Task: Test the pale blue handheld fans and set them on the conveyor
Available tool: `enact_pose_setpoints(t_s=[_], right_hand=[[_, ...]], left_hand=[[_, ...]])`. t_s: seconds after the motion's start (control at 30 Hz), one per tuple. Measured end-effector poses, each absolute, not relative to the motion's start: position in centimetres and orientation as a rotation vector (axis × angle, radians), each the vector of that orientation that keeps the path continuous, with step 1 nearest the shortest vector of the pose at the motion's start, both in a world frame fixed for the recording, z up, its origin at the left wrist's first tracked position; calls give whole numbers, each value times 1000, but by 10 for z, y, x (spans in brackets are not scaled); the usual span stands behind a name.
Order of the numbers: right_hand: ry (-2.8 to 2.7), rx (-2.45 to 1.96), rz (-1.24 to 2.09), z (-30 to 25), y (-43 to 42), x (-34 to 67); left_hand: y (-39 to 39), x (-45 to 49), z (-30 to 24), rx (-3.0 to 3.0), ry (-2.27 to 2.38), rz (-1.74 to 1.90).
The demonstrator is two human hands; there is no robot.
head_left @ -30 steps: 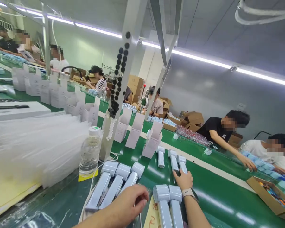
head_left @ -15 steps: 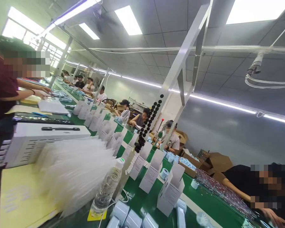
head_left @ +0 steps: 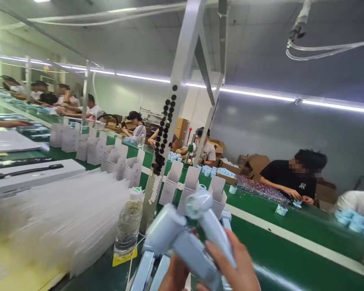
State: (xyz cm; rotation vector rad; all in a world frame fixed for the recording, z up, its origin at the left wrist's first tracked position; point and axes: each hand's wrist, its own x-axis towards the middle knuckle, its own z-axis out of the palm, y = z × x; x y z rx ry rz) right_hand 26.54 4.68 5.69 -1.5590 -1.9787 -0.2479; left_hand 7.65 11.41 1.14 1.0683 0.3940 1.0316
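Note:
Low in the middle of the view, my two hands hold up two pale blue handheld devices with round heads. My left hand [head_left: 174, 277] is closed under the handle of the nearer device [head_left: 172, 234]. Fingers of my right hand [head_left: 238, 268] wrap the handle of the second device [head_left: 208, 220], whose head points up. The two devices cross each other just above the green belt [head_left: 269, 242]. More of the same devices [head_left: 145, 266] lie flat on the belt below my hands.
A water bottle [head_left: 128, 226] stands left of my hands, beside a blurred stack of clear bags [head_left: 63, 218]. Open white cartons [head_left: 170, 186] line the belt behind a slanted metal post [head_left: 176, 121]. Several seated people work along the far side, one in black [head_left: 288, 178].
A second ago my hands lay on devices on the belt. The view swung up and came back. Both hands are now raised, each with a device.

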Motion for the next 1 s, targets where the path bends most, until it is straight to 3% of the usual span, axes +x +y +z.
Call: enact_pose_setpoints(t_s=[0.1, 0.3, 0.47, 0.73, 1.0], right_hand=[[-2039, -1510, -269, 36, 53, 214], [-2145, -1450, 252, 41, 36, 254], [-1555, -1941, 377, 51, 79, 351], [-1552, -2201, 336, -17, 146, 377], [-1614, -2194, 435, 8, 60, 409]], left_hand=[[106, 62, 18, 921, 429, 994], [91, 54, 34, 584, 477, 922], [82, 63, 36, 698, 563, 790], [81, 72, 34, 1015, 595, 811], [101, 69, 35, 827, 669, 874]])
